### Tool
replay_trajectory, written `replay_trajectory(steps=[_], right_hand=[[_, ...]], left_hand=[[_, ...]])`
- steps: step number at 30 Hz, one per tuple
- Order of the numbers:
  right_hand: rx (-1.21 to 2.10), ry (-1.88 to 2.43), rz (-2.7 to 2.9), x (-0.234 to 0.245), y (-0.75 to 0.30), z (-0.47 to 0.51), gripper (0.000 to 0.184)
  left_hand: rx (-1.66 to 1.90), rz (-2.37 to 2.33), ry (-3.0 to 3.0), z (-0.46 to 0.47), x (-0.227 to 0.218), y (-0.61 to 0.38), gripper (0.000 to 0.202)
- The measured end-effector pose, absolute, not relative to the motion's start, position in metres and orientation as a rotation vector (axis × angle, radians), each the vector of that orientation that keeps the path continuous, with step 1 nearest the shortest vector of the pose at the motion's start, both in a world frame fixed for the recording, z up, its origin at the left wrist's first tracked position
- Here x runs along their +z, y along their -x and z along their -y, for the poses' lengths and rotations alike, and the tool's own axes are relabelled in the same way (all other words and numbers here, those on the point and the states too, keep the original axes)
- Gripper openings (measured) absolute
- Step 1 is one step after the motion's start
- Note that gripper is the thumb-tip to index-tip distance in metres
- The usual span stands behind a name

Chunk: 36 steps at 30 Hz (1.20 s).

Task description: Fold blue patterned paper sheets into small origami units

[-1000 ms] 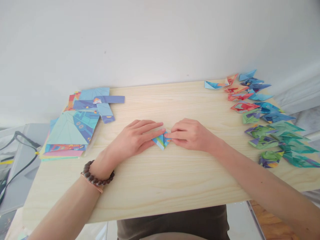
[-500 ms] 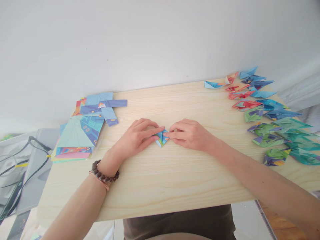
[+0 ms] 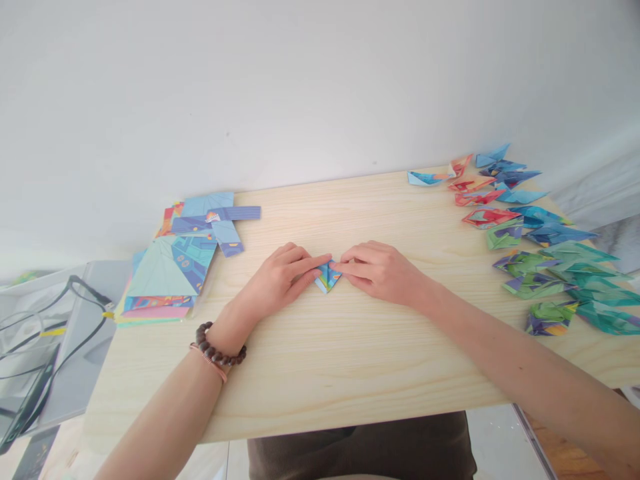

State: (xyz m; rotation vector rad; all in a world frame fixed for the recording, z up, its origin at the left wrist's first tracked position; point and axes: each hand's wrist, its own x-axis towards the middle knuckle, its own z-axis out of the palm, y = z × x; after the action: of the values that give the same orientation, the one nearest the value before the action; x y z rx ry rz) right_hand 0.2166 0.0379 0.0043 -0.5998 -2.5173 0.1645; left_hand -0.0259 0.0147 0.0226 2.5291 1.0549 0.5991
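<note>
A small folded paper piece (image 3: pixel 327 278), blue with yellow and green, lies on the pale wooden table (image 3: pixel 320 360) near its middle. My left hand (image 3: pixel 280 279) rests on the table with its fingers pressed together on the paper's left side. My right hand (image 3: pixel 380 270) meets it from the right, its fingertips pressed on the paper's upper right edge. Both hands cover most of the piece; only its lower point shows. A bead bracelet (image 3: pixel 217 347) circles my left wrist.
A stack of patterned paper sheets (image 3: pixel 170 273) lies at the table's left edge. Several folded paper pieces (image 3: pixel 530 240) in blue, red and green spread along the right side. Grey gear with black cables (image 3: pixel 45 333) sits beside the table on the left.
The fingertips of both hands have drawn closer together over the paper, and less of it shows. The view has shifted a little to the left.
</note>
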Motion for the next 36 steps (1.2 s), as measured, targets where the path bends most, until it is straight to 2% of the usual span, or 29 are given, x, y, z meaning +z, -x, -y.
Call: replay_trajectory(steps=[12, 21, 36], right_hand=[[0.259, 0.660, 2.514, 0.007, -0.216, -0.037, 0.029], [0.255, 0.812, 2.433, 0.005, -0.210, -0.033, 0.017], [0.288, 0.925, 2.362, 0.004, -0.204, -0.029, 0.013]], left_hand=[[0.597, -1.075, -2.545, -0.017, 0.021, 0.025, 0.035], [0.563, -1.118, -2.558, -0.017, 0.021, 0.031, 0.036], [0.414, -1.243, -2.538, -0.020, 0.023, 0.036, 0.036]])
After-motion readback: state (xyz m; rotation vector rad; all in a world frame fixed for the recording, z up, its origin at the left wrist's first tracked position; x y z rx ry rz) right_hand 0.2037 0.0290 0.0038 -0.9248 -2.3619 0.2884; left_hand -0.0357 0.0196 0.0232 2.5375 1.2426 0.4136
